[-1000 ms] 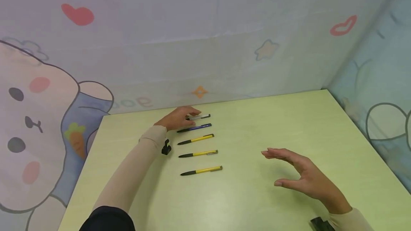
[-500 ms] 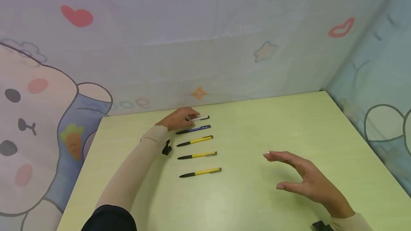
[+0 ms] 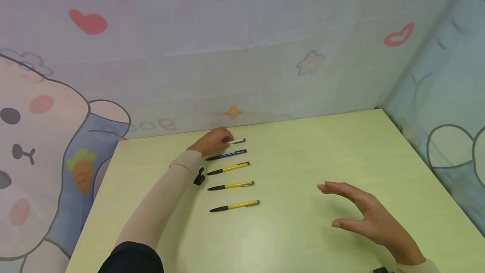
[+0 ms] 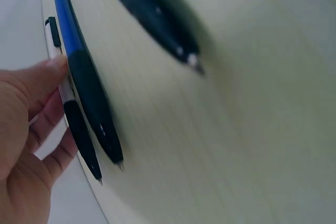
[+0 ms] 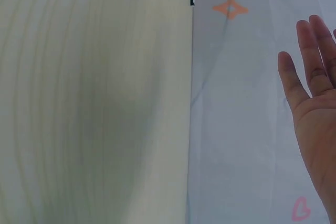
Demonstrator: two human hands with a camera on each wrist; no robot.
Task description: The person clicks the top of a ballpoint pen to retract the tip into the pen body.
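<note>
In the head view, my left hand (image 3: 213, 141) reaches to the far side of the table and pinches a white pen with a black grip (image 3: 238, 141). The left wrist view shows the thumb on the pen's barrel and fingers behind it; its black tip points toward the camera side. Just nearer lies a blue pen (image 3: 227, 155), close beside the white one. Three yellow pens with black grips follow in a column: the far one (image 3: 229, 168), the middle one (image 3: 231, 186) and the near one (image 3: 235, 206). My right hand (image 3: 373, 218) hovers at the right, fingers extended, thumb apart, holding nothing.
The pale green table (image 3: 295, 155) meets a printed cloth wall (image 3: 189, 70) along its back edge. Another printed cloth (image 3: 451, 96) stands along the right side. A dark pen tip (image 4: 163, 19) looms blurred in the left wrist view.
The left hand's fingers have closed in on the white pen, from spread over it to pinching it. The right hand has shifted slightly right and down in the view. The other pens lie as before.
</note>
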